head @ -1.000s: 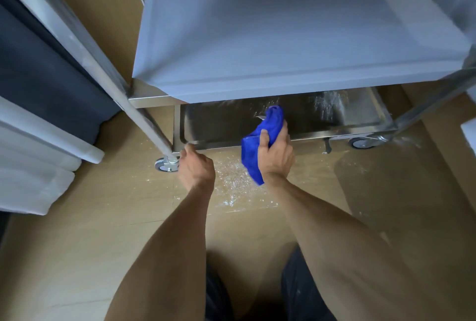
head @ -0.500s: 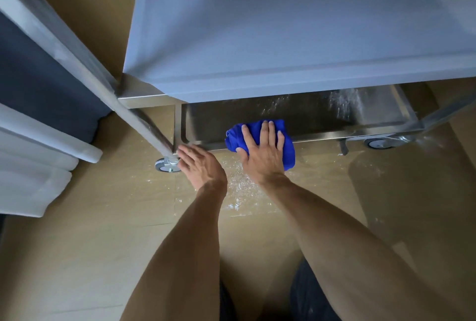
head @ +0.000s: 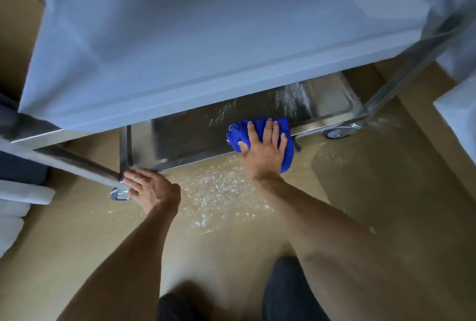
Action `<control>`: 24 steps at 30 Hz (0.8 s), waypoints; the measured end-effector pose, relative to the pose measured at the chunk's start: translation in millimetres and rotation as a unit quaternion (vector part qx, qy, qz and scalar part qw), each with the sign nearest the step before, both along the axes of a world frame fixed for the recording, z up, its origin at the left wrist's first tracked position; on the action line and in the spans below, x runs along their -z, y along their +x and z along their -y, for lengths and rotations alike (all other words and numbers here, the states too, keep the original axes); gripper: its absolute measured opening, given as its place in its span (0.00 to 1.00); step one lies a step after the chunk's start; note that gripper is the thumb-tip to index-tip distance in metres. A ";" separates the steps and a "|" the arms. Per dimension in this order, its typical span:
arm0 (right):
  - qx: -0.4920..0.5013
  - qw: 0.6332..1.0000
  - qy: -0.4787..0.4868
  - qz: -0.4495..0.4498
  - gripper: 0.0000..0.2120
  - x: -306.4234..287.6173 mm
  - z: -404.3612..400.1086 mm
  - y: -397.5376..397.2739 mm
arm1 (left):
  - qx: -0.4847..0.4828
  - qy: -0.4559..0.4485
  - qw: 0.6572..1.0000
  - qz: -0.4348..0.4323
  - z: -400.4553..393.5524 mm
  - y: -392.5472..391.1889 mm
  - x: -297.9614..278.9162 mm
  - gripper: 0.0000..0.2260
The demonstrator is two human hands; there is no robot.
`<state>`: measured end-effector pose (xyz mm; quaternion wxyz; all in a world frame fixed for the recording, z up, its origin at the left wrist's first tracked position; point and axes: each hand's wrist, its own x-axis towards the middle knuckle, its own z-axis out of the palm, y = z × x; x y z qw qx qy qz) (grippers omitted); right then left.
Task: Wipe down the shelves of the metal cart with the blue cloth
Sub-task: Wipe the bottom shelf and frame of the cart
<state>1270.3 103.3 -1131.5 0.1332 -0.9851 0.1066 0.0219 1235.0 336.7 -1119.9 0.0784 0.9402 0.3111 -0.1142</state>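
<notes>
Cloth [head: 288, 145] lies bunched under the flat, open right grip [head: 262, 150] on the cart's bottom shelf [head: 185, 137].

One head-worn camera looks steeply down, close over the metal cart [head: 206, 50] and the floor [head: 386, 204].

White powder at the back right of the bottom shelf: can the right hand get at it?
Probably yes. The right hand presses the blue cloth on the bottom shelf just short of the white powder; only the overhanging upper shelf limits headroom.
</notes>
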 end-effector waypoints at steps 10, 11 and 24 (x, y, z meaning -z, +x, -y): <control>0.228 0.973 0.017 -0.011 0.27 -3.1 174.3 23.9 | 0.015 0.052 0.998 -0.032 61.7 21.5 -10.6 0.36; 0.202 0.979 0.017 -0.014 0.27 -3.3 161.6 23.1 | 0.053 0.051 0.997 -0.031 82.8 27.2 -13.2 0.35; 0.089 0.996 -0.006 -0.004 0.32 -9.3 128.8 47.7 | 0.174 -0.011 0.984 0.035 155.1 47.6 -7.1 0.24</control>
